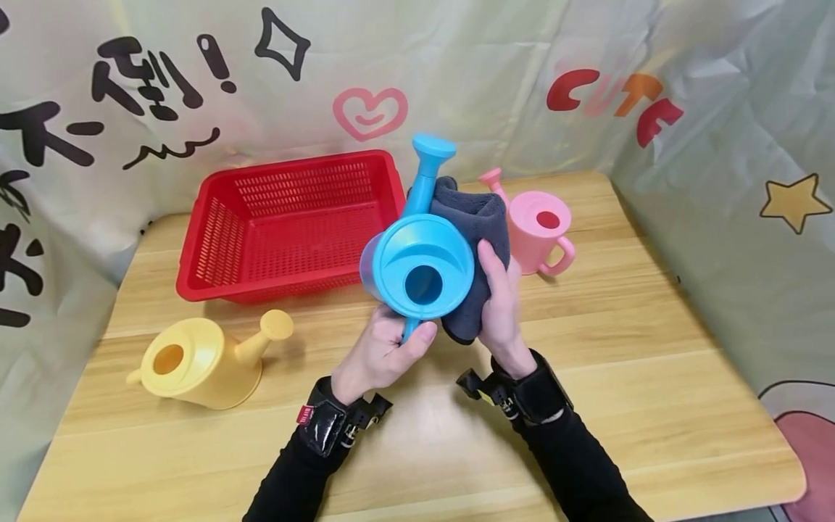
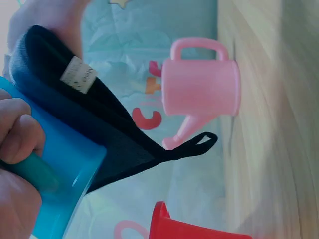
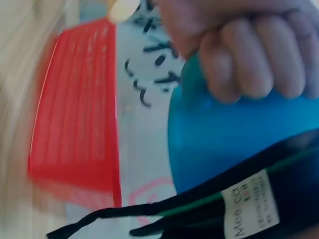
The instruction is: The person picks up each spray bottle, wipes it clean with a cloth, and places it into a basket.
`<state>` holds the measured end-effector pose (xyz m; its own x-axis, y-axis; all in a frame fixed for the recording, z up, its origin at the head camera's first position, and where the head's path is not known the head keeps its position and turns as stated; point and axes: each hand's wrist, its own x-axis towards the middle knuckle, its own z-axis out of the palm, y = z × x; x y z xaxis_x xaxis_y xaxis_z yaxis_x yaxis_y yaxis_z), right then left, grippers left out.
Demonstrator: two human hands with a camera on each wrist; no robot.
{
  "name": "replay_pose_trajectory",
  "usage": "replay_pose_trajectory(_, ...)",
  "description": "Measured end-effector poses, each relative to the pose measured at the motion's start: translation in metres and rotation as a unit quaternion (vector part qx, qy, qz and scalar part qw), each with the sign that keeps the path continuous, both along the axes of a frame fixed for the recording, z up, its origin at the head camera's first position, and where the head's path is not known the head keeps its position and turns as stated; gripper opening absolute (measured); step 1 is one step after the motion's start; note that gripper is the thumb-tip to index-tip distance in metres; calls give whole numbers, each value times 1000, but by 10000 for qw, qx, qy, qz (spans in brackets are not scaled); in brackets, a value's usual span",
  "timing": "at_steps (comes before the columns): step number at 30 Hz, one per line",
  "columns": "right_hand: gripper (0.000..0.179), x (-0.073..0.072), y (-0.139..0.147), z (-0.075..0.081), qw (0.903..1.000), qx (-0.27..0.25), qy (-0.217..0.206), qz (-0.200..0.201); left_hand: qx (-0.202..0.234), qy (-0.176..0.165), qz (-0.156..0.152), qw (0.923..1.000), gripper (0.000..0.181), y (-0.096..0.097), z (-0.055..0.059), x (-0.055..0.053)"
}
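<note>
My left hand (image 1: pixel 385 353) grips the handle of a blue watering can (image 1: pixel 457 264), holding it up over the table with its spout pointing away. In the right wrist view, curled fingers (image 3: pixel 249 64) wrap that handle. My right hand (image 1: pixel 502 301) holds a folded dark grey cloth (image 1: pixel 472 217) against the can's right side, thumb on top. A white label (image 2: pixel 79 74) and a hanging loop (image 2: pixel 199 147) show on the cloth in the left wrist view. Most of my right fingers are hidden behind the cloth.
A red plastic basket (image 1: pixel 293 284) stands at the back left. Near the left edge of the wooden table (image 1: pixel 620 406) is a yellow watering can (image 1: pixel 215 366). Behind my right hand stands a pink watering can (image 1: pixel 531 239). A printed curtain (image 1: pixel 470 80) hangs behind the table.
</note>
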<state>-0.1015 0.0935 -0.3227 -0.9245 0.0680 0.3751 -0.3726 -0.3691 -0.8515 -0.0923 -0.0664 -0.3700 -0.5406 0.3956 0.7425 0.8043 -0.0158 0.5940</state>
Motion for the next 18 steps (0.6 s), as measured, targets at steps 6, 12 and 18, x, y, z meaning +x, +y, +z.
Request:
replay_pose_trajectory(6, 38, -2, 4, -7, 9952, 185, 605, -745, 134, -182, -102, 9997, 63, 2, 3, 1)
replay_pose_trajectory(12, 35, -3, -14, -16, 9979, -493, -380, 166, -98, 877, 1097, 9900, 60, 0, 7, 3)
replay_pose_trajectory(18, 31, 0, -29, -23, 9836, -957, -1438, 528, -370, 1852, 1480, 9708, 56, -7, 15, 7)
